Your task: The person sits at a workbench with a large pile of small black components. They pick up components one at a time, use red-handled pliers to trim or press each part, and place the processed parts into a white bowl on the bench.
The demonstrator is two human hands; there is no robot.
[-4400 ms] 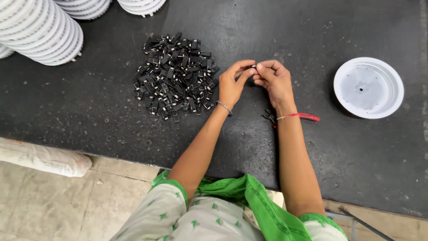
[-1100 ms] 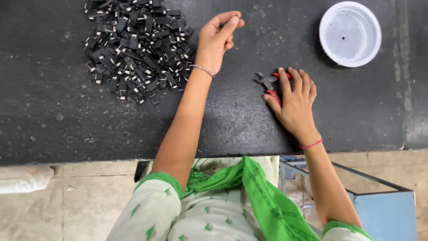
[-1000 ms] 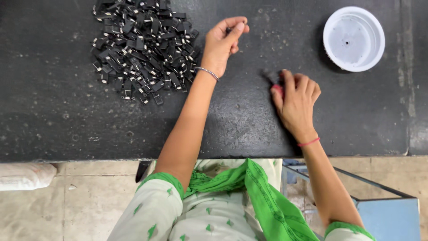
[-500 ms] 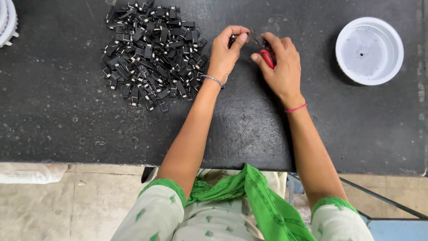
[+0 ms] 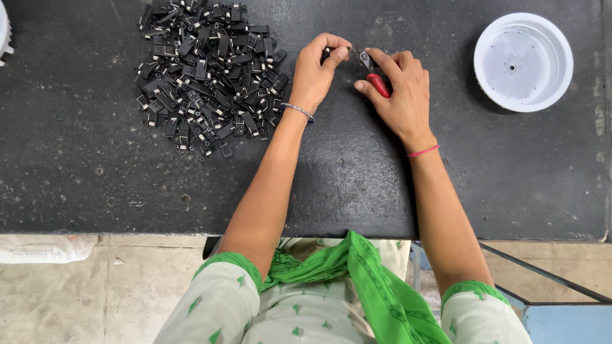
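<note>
Pinching a small black plastic part (image 5: 327,53) between thumb and fingertips, the left hand (image 5: 317,73) sits curled tight over the dark rubbery work mat (image 5: 357,185), palm side down, a thin metal bangle (image 5: 297,111) at the wrist. Right hand (image 5: 398,89) is closed around small red-handled metal pliers (image 5: 370,67); red grip shows between thumb and forefinger, dark metal nose angled up-left toward the part. Pliers' tip is at the part or just beside it; cannot tell if it actually bites on it, too small. Hands are near each other, fingertips almost meeting above the mat's upper middle. Red thread band (image 5: 422,151) on the right wrist.

Just left of the left hand lies a loose heap of small black plastic parts with metal pins (image 5: 207,70), spread wide, its edge close to the left wrist but not touching. Well apart to the right stands a round white plastic dish (image 5: 523,62), shallow, with a small hub at its centre, on the same mat. A sliver of another white round thing (image 5: 4,32) shows at the far left edge, mostly cut off.

Person wears a pale top with green print and green cuffs, with a green scarf (image 5: 376,280) hanging in the lap. Pale stone floor (image 5: 115,286) below the mat's near edge; a blue box corner (image 5: 567,322) is at lower right.
</note>
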